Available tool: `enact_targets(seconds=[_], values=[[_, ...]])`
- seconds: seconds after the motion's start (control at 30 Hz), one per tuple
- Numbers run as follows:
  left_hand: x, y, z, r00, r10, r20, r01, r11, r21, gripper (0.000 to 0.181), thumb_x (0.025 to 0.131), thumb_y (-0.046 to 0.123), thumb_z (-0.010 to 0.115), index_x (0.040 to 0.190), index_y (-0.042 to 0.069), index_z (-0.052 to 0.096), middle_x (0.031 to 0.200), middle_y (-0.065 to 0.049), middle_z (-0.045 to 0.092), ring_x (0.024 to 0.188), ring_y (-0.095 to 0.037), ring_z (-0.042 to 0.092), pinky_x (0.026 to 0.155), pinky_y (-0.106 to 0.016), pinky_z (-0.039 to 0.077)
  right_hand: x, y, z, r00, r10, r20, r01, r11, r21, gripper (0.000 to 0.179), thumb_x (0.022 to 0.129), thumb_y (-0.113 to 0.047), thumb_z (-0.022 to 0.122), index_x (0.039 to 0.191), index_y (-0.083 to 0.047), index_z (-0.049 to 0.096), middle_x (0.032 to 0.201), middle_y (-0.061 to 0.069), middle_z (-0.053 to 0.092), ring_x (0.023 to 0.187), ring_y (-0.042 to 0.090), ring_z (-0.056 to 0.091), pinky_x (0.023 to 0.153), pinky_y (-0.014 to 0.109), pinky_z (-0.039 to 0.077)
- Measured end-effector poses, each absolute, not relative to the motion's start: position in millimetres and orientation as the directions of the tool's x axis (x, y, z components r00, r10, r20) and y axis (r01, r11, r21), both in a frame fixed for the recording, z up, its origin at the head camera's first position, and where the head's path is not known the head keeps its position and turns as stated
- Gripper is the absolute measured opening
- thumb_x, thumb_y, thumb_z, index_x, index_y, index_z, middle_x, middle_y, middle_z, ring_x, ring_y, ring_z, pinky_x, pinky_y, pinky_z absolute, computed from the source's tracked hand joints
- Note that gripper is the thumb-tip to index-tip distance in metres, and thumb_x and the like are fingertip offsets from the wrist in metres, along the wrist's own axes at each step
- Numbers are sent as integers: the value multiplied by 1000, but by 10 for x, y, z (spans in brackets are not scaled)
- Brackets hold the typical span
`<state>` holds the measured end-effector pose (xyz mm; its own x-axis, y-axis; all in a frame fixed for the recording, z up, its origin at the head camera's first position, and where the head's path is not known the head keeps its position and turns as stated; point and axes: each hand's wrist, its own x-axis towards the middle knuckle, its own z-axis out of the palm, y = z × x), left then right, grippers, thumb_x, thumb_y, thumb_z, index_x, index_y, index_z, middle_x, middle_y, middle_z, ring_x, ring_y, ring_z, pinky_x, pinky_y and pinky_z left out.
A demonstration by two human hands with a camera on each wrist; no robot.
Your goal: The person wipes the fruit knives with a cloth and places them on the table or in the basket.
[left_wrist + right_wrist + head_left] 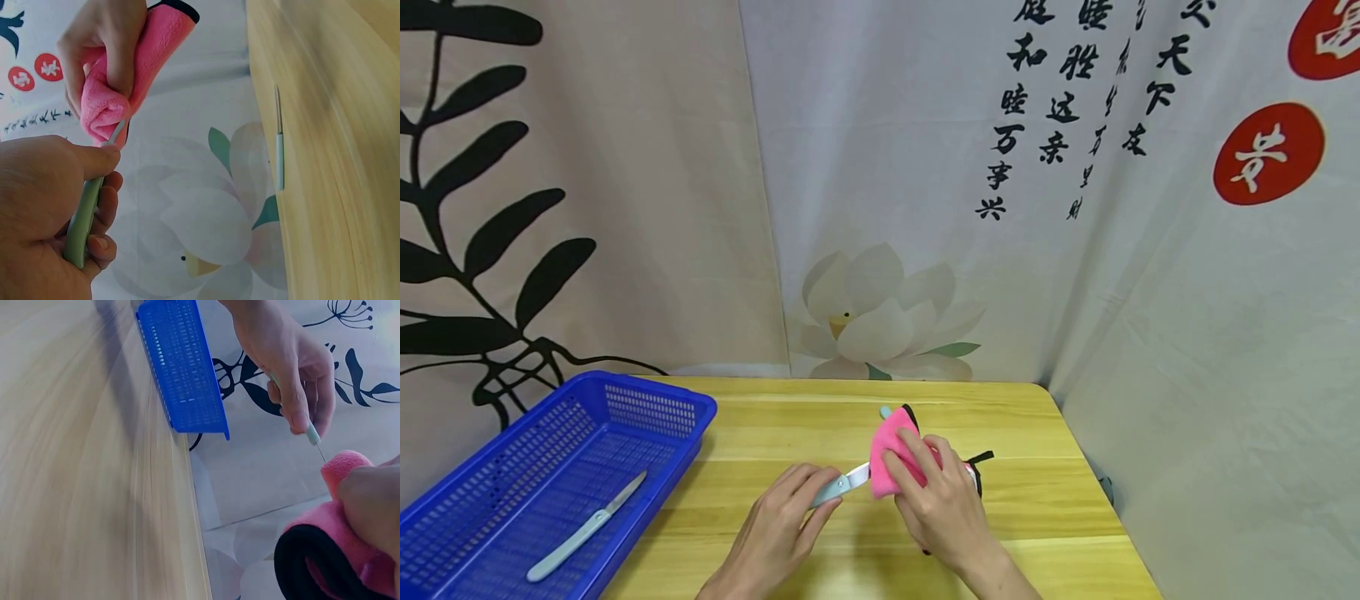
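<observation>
My left hand (784, 518) grips a small knife by its pale blue-green handle (831, 491), the blade pointing right. A pink towel with black edging (886, 450) is bunched in my right hand (946, 504), its fingers curled over the cloth. Most of the blade is hidden in the towel's fold; a short stretch near the handle shows. The left wrist view has the towel (105, 111) close round the blade beyond my left thumb. On the table behind the towel lies a second knife (279, 150), mostly covered by the towel in the head view.
A blue mesh basket (688, 417) stands at the table's left, with another pale-handled knife (583, 531) lying in it. The wooden table (775, 417) ends at a printed curtain (895, 167) behind and on the right.
</observation>
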<state>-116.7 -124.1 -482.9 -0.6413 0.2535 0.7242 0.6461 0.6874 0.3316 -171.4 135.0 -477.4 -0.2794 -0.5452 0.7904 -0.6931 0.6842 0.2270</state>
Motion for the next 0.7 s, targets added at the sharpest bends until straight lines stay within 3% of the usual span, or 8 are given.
enact_targets(seconds=[0.2, 0.37, 0.5, 0.7], values=[[-1156, -1246, -4831, -648, 250, 719, 633, 702, 326, 39, 89, 2, 93, 123, 11, 79, 108, 5, 76, 95, -4, 66, 75, -20, 61, -1772, 1432, -4789, -320, -511, 797, -677, 712, 185, 35, 100, -15, 56, 127, -13, 80, 139, 17, 73, 104, 35, 66, 67, 44, 66], [-1154, -1238, -4831, -664, 235, 710, 612, 716, 336, 37, 89, 3, 94, 123, 12, 79, 106, 5, 76, 94, -3, 68, 75, -21, 62, -1778, 1487, -4785, -347, -477, 807, -665, 733, 147, 36, 107, -18, 51, 129, -10, 79, 139, 19, 73, 104, 36, 67, 67, 45, 66], [-1159, -1229, -4827, -673, 224, 705, 597, 727, 338, 37, 89, 4, 94, 122, 13, 80, 105, 4, 77, 94, -4, 68, 75, -21, 63, -1753, 1466, -4768, -321, -463, 826, -686, 715, 135, 40, 111, -20, 45, 127, -9, 79, 138, 19, 73, 104, 35, 67, 70, 43, 66], [-1169, -1205, -4817, -676, 226, 702, 597, 726, 342, 37, 89, 4, 95, 122, 12, 80, 106, 4, 77, 95, -4, 68, 76, -20, 63, -1663, 1334, -4737, -259, -484, 836, -743, 653, 148, 36, 108, -18, 50, 125, -12, 81, 141, 16, 74, 106, 32, 67, 66, 40, 66]])
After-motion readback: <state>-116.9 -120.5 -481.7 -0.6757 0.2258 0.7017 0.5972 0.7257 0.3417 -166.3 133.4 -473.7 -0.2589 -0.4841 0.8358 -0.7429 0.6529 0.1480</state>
